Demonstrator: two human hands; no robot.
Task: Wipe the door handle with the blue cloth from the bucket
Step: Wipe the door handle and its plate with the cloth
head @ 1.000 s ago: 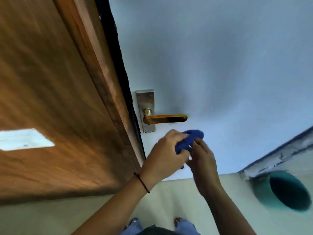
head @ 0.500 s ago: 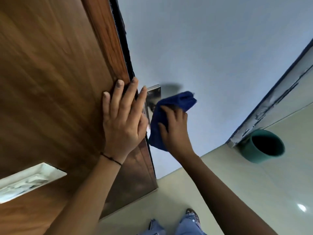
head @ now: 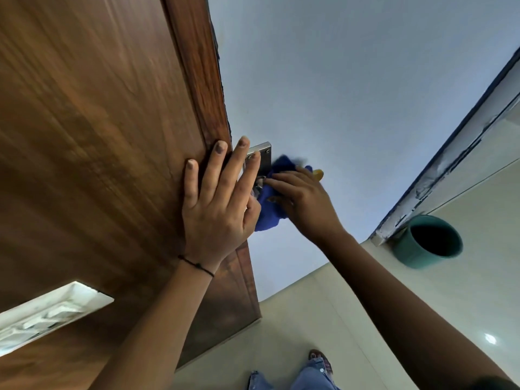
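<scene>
The blue cloth (head: 270, 209) is wrapped over the gold door handle (head: 318, 174), of which only the tip shows past my fingers. My right hand (head: 302, 202) grips the cloth around the handle. The steel backplate (head: 263, 153) shows above the cloth. My left hand (head: 218, 204) lies flat, fingers spread, on the wooden door frame (head: 197, 80), its fingertips reaching the plate. The teal bucket (head: 427, 242) stands on the floor to the right, against the wall's foot.
The pale blue door (head: 337, 80) fills the middle of the view. A white switch plate (head: 42, 313) sits on the wood panel at lower left. Cream floor tiles (head: 323, 319) lie below, with my jeans and a sandalled foot (head: 320, 361) at the bottom.
My right hand has moved from the plate out along the handle, bunching the cloth around it. My left hand stays pressed on the frame, as half a second ago.
</scene>
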